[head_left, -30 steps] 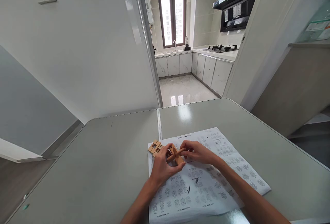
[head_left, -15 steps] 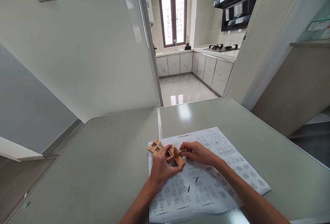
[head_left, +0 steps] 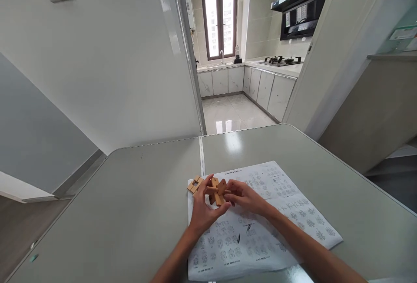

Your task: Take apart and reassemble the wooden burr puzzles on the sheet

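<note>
Between my two hands is a wooden interlocking puzzle (head_left: 216,191), its light brown pieces crossing one another. My left hand (head_left: 204,207) grips it from the left, thumb below and fingers above. The fingers of my right hand (head_left: 241,196) are pinched on the puzzle's right side. Partly behind my left fingers, another wooden puzzle (head_left: 194,184) of square blocks lies at the sheet's upper left corner. Under both hands spreads a white instruction sheet (head_left: 234,248) printed with small line drawings.
The sheet lies on a grey-green table (head_left: 146,209) with a seam down its middle. A small green object (head_left: 34,258) sits near the table's left edge. Beyond are a white wall (head_left: 124,79) and a kitchen with cabinets (head_left: 224,80) and a gas stove (head_left: 282,60).
The wooden puzzle has been turned between my hands, so its crossing pieces now point differently. My left fingers have shifted up slightly, and my right fingers have drawn in closer.
</note>
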### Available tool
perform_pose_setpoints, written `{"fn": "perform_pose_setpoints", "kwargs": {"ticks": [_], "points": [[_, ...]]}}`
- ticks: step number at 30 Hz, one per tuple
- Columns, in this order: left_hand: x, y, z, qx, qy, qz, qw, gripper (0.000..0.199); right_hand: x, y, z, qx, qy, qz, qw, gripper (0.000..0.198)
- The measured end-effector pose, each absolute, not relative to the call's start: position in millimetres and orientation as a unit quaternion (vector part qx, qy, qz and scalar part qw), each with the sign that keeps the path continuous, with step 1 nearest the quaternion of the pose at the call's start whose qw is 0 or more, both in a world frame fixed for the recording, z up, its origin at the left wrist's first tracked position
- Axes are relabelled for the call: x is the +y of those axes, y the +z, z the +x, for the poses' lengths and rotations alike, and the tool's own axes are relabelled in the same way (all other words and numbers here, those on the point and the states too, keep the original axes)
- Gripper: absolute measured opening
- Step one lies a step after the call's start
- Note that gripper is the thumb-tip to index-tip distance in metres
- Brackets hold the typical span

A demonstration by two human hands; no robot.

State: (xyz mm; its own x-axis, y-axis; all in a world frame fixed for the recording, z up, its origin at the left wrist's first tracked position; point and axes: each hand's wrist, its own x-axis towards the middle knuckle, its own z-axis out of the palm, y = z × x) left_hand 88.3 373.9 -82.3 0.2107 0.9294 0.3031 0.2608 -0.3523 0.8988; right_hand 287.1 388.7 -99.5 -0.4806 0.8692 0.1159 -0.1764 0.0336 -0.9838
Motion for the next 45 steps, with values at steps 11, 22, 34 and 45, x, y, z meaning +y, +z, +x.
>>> {"fn": "perform_pose_setpoints", "kwargs": {"ticks": [11, 22, 34, 45], "points": [[374, -82, 89, 0.445, 0.419, 0.707, 0.356, 0.083, 392, -90, 302, -0.609, 0.605, -0.311, 0.408, 0.038], [373, -72, 90, 0.395, 0.412, 0.751, 0.334, 0.087, 388, -98, 289, -0.531, 0.714, -0.270, 0.368, 0.044], [377, -85, 87, 0.389, 0.420, 0.738, 0.357, 0.098, 380, -104, 279, -0.572, 0.641, -0.334, 0.388, 0.051], [376, -78, 93, 0.429, 0.445, 0.727, 0.298, 0.088, 381, -104, 271, -0.523, 0.629, -0.368, 0.442, 0.051]]}}
